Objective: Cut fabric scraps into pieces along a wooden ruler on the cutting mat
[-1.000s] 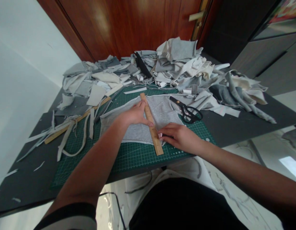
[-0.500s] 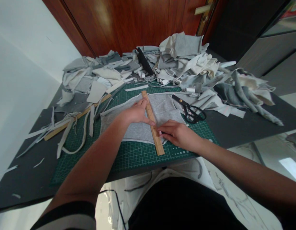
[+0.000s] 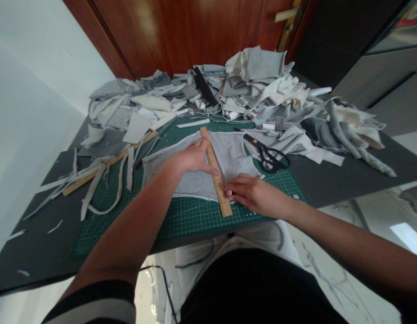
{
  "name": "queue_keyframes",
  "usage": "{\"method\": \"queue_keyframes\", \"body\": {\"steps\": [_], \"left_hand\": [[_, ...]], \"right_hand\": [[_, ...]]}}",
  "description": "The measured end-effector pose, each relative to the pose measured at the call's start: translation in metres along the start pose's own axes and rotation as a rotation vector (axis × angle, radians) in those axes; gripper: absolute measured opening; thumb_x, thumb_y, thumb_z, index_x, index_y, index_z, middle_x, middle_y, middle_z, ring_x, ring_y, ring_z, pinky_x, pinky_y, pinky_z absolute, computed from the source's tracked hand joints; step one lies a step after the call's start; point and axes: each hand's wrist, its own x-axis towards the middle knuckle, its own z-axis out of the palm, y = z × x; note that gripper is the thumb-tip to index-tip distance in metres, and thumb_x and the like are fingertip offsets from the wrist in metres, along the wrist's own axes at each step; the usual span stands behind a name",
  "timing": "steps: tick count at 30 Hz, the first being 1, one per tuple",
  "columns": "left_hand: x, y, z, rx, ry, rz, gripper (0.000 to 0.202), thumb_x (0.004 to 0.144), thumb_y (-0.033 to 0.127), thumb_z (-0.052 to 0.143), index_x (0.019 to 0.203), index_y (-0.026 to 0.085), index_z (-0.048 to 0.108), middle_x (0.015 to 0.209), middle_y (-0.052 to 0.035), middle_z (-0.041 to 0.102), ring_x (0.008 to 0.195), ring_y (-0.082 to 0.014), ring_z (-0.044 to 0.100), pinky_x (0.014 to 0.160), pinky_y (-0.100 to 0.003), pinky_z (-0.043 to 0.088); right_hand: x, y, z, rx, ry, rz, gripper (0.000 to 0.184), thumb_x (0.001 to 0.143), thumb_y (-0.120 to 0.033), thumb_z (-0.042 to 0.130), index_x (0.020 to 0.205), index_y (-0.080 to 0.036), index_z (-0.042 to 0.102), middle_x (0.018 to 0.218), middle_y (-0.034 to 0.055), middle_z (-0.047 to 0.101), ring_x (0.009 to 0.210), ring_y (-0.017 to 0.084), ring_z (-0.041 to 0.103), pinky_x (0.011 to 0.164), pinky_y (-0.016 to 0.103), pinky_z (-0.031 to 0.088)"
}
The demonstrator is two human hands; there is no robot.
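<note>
A wooden ruler [image 3: 215,173] lies slantwise across a piece of light grey knit fabric [image 3: 228,150] on a green cutting mat [image 3: 191,213]. My left hand [image 3: 191,157] presses on the ruler and the fabric, thumb and fingers spread. Along the ruler's right edge, near its close end, my right hand [image 3: 250,192] has its fingers pinched together. A small pale spot shows at those fingertips; I cannot make out whether it is a held piece or a nail. Black-handled scissors [image 3: 267,155] rest just beyond my right hand, partly on the fabric.
Heaped grey and cream fabric scraps [image 3: 262,90] line the back of the dark table [image 3: 36,243]. On the left, narrow fabric strips [image 3: 118,189] and a longer wooden stick [image 3: 80,182] lie partly over the mat. A wooden door [image 3: 181,36] stands behind the table.
My right hand has slid a little along the ruler's edge, toward its close end. My left hand and the ruler hold their place on the fabric.
</note>
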Motion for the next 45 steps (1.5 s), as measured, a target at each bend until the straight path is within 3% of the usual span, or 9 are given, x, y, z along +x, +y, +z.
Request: {"method": "queue_keyframes", "body": {"steps": [14,19,23,30,33,36,38,41,45], "left_hand": [[0.005,-0.01,0.008,-0.065,0.065,0.043,0.126,0.049,0.074,0.079,0.15,0.017,0.034,0.155,-0.0201,0.039,0.14,-0.044,0.043,0.113,-0.048,0.04],[0.001,-0.015,0.007,-0.102,0.067,0.084,0.127,0.052,0.074,0.081,0.155,0.018,0.03,0.164,-0.0191,0.028,0.151,-0.0406,0.031,0.12,-0.045,0.032],[-0.007,-0.02,0.002,-0.112,0.061,0.151,0.113,0.056,0.073,0.082,0.15,0.025,0.043,0.169,-0.0135,0.021,0.154,-0.0394,0.027,0.121,-0.045,0.032],[-0.032,-0.051,-0.02,-0.062,0.027,0.16,0.093,0.058,0.067,0.082,0.135,0.021,0.056,0.147,-0.0123,0.052,0.137,-0.035,0.05,0.115,-0.043,0.04],[-0.05,-0.062,-0.024,-0.007,0.002,0.125,0.088,0.066,0.065,0.078,0.139,0.022,0.055,0.152,-0.0124,0.048,0.143,-0.0354,0.045,0.119,-0.045,0.037],[-0.063,-0.055,-0.02,-0.003,0.026,0.137,0.088,0.077,0.06,0.072,0.152,0.022,0.045,0.165,-0.0133,0.033,0.152,-0.0349,0.032,0.124,-0.048,0.028],[-0.067,-0.043,-0.015,-0.028,0.056,0.163,0.079,0.084,0.055,0.067,0.152,0.022,0.045,0.165,-0.0126,0.033,0.153,-0.032,0.032,0.126,-0.047,0.026],[-0.073,-0.024,-0.013,-0.069,0.159,0.201,0.064,0.088,0.048,0.062,0.145,0.02,0.053,0.156,-0.0112,0.048,0.146,-0.0288,0.043,0.125,-0.045,0.03],[-0.093,-0.013,-0.024,-0.154,0.354,0.092,0.045,0.09,0.046,0.06,0.127,0.023,0.064,0.133,-0.0082,0.067,0.122,-0.0261,0.062,0.11,-0.044,0.049]], "right_hand": [[-0.005,-0.012,-0.005,0.022,-0.087,-0.033,0.025,0.103,-0.023,0.052,0.115,-0.013,0.071,0.105,0.0128,0.071,0.101,0.023,0.064,0.09,0.039,0.054],[-0.018,-0.015,-0.017,0.058,-0.098,-0.046,0.025,0.104,-0.029,0.052,0.116,-0.017,0.071,0.105,0.0099,0.073,0.1,0.022,0.066,0.09,0.037,0.054],[-0.038,-0.001,-0.03,0.047,0.035,0.078,0.028,0.104,-0.032,0.051,0.123,-0.02,0.069,0.114,0.0096,0.075,0.107,0.023,0.07,0.102,0.039,0.052],[-0.06,0.014,-0.031,0.094,0.054,0.171,0.028,0.104,-0.033,0.049,0.12,-0.021,0.068,0.118,0.0083,0.075,0.108,0.021,0.072,0.095,0.033,0.055],[-0.061,0.014,-0.026,0.117,0.08,0.174,0.027,0.104,-0.035,0.048,0.117,-0.022,0.068,0.12,0.0069,0.075,0.109,0.021,0.072,0.096,0.032,0.054],[-0.062,0.013,-0.025,0.14,0.125,0.193,0.028,0.103,-0.036,0.049,0.118,-0.024,0.069,0.121,0.0055,0.075,0.109,0.021,0.072,0.096,0.032,0.054],[-0.065,0.015,-0.032,0.123,0.207,0.238,0.029,0.102,-0.038,0.05,0.117,-0.024,0.07,0.121,0.0049,0.076,0.109,0.021,0.073,0.098,0.033,0.054],[-0.082,0.03,-0.06,-0.016,0.398,0.397,0.03,0.099,-0.042,0.053,0.114,-0.024,0.071,0.117,0.0056,0.077,0.106,0.024,0.073,0.098,0.037,0.054],[-0.124,0.072,-0.107,-0.393,0.587,0.716,0.036,0.092,-0.047,0.053,0.107,-0.02,0.072,0.104,0.0141,0.077,0.1,0.034,0.072,0.086,0.045,0.054]]}}
